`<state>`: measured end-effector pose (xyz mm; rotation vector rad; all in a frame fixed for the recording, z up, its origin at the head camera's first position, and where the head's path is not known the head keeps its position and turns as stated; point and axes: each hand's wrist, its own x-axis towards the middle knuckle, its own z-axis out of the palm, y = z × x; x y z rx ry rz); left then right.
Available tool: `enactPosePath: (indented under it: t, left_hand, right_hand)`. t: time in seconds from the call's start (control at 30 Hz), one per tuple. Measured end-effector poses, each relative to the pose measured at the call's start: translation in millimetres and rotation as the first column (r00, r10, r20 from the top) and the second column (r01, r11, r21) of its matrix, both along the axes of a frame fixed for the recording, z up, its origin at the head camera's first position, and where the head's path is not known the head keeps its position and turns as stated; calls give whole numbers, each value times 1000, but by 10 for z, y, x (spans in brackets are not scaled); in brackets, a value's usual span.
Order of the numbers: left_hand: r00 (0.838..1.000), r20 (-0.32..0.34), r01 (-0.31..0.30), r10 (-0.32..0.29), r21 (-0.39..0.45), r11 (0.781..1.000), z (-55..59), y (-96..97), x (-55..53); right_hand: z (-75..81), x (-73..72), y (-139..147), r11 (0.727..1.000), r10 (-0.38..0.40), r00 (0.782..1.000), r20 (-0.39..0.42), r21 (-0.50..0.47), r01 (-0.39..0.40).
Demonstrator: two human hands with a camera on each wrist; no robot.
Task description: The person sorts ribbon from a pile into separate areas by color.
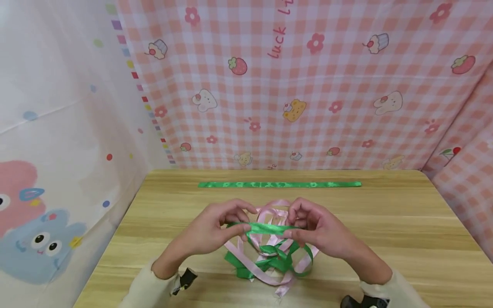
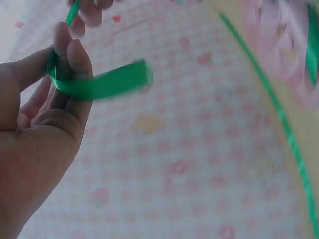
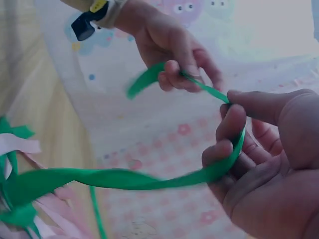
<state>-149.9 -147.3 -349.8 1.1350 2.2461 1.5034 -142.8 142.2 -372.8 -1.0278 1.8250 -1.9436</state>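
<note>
A green satin ribbon [image 1: 266,228] is stretched between my two hands above a tangled pile. My left hand [image 1: 219,224] pinches it between thumb and fingers; in the left wrist view a short free end of the ribbon [image 2: 107,84] hangs past the fingers. My right hand [image 1: 321,229] pinches the same ribbon a little further along. From the right fingers it trails down, twisted, toward the pile in the right wrist view [image 3: 124,178]. Below the hands lies the pile of loose pink ribbons [image 1: 243,259] and green ribbons [image 1: 242,272], partly hidden by the hands.
A separate green ribbon [image 1: 279,185] lies straight along the back of the wooden table [image 1: 385,226]. Behind the table hangs a pink checked cloth [image 1: 265,98], with a white printed cloth [image 1: 77,107] on the left side.
</note>
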Motion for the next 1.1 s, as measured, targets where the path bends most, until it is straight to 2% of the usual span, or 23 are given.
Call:
enactPosePath:
  t: [0.13, 0.23, 0.33, 0.43, 0.5, 0.57, 0.67, 0.73, 0.8, 0.93, 1.03, 1.1]
  left_hand:
    - [995, -9, -99, 99, -42, 994, 78, -181, -5]
    - [990, -27, -141, 140, -59, 988, 98, -339, -21]
    - [992, -22, -128, 128, -17, 992, 106, -505, -24]
    - [994, 43, -99, 96, 78, 992, 115, -659, -39]
    - [992, 62, -119, 113, 113, 986, 115, -741, -49]
    - [983, 23, -186, 185, 88, 979, 107, -797, -51]
    - [951, -84, -300, 299, 0, 954, 86, -846, -37]
    - [937, -125, -333, 327, -34, 942, 71, -871, -40]
    - [946, -98, -311, 308, -20, 950, 52, -916, -62]
    - [975, 20, -221, 221, 51, 974, 8, -1080, -146]
    - [977, 76, -204, 199, 74, 976, -36, -1222, -199]
    - [968, 87, -241, 236, 56, 969, -70, -1295, -217]
  right_hand:
    - [102, -21, 108, 997, -66, 998, -16, 49, 66]
    - [181, -35, 218, 990, -114, 993, -33, 77, 116]
    - [267, -33, 339, 980, -155, 987, -45, 116, 160]
    - [333, -27, 467, 973, -177, 982, -61, 141, 184]
    - [363, -24, 554, 968, -192, 978, -76, 151, 201]
    - [384, -20, 633, 963, -205, 975, -88, 159, 217]
    - [389, -23, 743, 948, -238, 963, -123, 185, 258]
    - [379, -31, 814, 929, -273, 951, -149, 218, 300]
    - [354, -47, 895, 908, -303, 936, -180, 243, 341]
    - [280, -81, 1106, 878, -344, 920, -188, 284, 386]
    - [203, -103, 1300, 872, -354, 919, -175, 294, 392]
    - [145, -118, 1435, 882, -350, 922, -166, 274, 384]
